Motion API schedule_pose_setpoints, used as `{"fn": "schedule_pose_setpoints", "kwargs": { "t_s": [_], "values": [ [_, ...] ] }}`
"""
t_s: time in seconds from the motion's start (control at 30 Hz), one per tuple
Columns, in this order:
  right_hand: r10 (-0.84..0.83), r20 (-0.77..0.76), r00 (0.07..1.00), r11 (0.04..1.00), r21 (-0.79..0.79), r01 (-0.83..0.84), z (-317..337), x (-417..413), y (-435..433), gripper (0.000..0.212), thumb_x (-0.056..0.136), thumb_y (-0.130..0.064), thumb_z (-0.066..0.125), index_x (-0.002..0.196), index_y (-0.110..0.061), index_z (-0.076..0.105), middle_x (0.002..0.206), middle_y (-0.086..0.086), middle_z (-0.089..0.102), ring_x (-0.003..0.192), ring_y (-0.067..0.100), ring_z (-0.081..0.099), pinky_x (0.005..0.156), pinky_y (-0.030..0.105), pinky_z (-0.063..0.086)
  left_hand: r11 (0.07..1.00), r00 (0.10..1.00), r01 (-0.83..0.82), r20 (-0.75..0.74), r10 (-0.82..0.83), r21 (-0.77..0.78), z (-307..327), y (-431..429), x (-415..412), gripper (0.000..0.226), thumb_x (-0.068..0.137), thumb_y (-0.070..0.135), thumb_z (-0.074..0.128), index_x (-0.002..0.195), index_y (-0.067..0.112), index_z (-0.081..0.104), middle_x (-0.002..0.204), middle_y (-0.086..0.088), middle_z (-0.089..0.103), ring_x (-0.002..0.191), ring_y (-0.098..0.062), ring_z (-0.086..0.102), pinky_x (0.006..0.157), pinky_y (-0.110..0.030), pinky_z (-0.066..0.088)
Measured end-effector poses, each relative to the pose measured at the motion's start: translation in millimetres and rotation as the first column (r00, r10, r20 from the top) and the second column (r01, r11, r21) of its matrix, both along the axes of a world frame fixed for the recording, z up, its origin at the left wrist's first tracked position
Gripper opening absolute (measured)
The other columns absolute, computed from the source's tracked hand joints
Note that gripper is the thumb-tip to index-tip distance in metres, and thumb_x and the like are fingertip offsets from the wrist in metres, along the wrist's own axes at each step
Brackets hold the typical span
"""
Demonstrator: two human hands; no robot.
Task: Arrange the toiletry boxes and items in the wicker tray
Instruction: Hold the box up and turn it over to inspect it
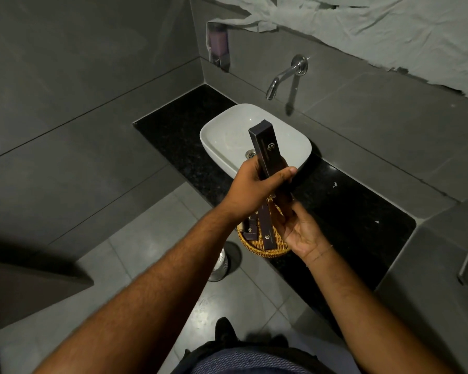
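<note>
A long dark toiletry box (267, 147) with a gold logo stands upright in the air over the sink's front edge, with my left hand (254, 184) shut around its middle. My right hand (300, 225) touches the box's lower end from below, fingers curled at it. Under both hands a round wicker tray (257, 245) sits on the black counter. Inside the tray lie another long dark box (268, 233) and smaller dark boxes (250, 225), partly hidden by my hands.
A white basin (227, 136) with a drain sits behind the tray, under a chrome wall tap (284, 76). The black stone counter (349, 211) runs to the right. A metal bin (220, 265) stands on the floor below. A soap dispenser (218, 47) hangs on the wall.
</note>
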State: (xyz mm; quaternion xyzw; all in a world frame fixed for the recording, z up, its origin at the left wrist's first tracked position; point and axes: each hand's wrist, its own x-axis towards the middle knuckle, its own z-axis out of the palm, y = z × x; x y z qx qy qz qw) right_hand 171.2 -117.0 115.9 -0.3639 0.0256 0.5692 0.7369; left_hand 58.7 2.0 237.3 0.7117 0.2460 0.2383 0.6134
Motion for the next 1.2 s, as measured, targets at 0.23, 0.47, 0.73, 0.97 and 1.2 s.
{"fn": "schedule_pose_setpoints", "kwargs": {
  "t_s": [0.23, 0.47, 0.73, 0.97, 1.2],
  "values": [
    [-0.039, -0.006, 0.999, 0.998, -0.054, 0.039, -3, -10, -1, 0.028, 0.075, -0.03, 0.077, 0.096, -0.01, 0.078, 0.112, 0.018, 0.076, 0.101, 0.031, 0.075, 0.09, 0.045, 0.06, 0.998, 0.997, -0.056, 0.046, 0.056, -0.002, 5, 2, -1, 0.031, 0.101, 0.02, 0.077, 0.119, -0.003, 0.068, 0.104, -0.014, 0.08, 0.101, -0.033, 0.083, 0.092, -0.056, 0.068],
    [-0.097, -0.16, 0.982, 0.994, -0.059, 0.089, -5, -4, 11, 0.027, 0.091, -0.026, 0.066, 0.104, -0.007, 0.08, 0.109, 0.022, 0.078, 0.098, 0.037, 0.078, 0.09, 0.046, 0.061, 0.999, 1.0, 0.013, -0.021, -0.013, 0.031, 3, -7, 2, 0.034, 0.101, 0.018, 0.077, 0.125, -0.004, 0.067, 0.117, -0.02, 0.077, 0.111, -0.034, 0.079, 0.098, -0.054, 0.066],
    [0.018, -0.197, 0.98, 0.998, -0.058, -0.03, -24, -5, 21, 0.057, 0.103, -0.058, 0.043, 0.124, -0.016, 0.076, 0.12, 0.022, 0.076, 0.101, 0.038, 0.077, 0.079, 0.047, 0.062, 0.997, 0.998, 0.047, -0.037, -0.045, 0.055, -1, -6, 4, 0.035, 0.104, 0.026, 0.074, 0.131, 0.004, 0.069, 0.114, 0.003, 0.077, 0.108, -0.012, 0.077, 0.089, -0.024, 0.065],
    [0.239, 0.05, 0.97, 0.951, -0.212, -0.224, -10, -12, 16, 0.044, 0.092, -0.059, 0.058, 0.099, -0.024, 0.085, 0.102, 0.01, 0.081, 0.08, 0.023, 0.081, 0.063, 0.032, 0.06, 0.996, 0.996, -0.094, -0.01, 0.094, 0.005, -19, 5, 2, 0.036, 0.104, 0.038, 0.071, 0.125, 0.009, 0.069, 0.111, -0.007, 0.08, 0.103, -0.023, 0.083, 0.093, -0.047, 0.069],
    [0.404, -0.007, 0.915, 0.842, -0.387, -0.375, -30, -12, 9, 0.045, 0.102, -0.041, 0.048, 0.065, -0.019, 0.06, 0.049, -0.006, 0.046, 0.03, 0.005, 0.029, 0.031, 0.017, 0.022, 0.938, 0.953, -0.301, -0.025, 0.302, -0.171, -32, 22, -21, 0.024, 0.11, 0.04, 0.062, 0.118, 0.018, 0.067, 0.106, -0.019, 0.082, 0.089, -0.023, 0.084, 0.072, -0.026, 0.067]
  ]
}}
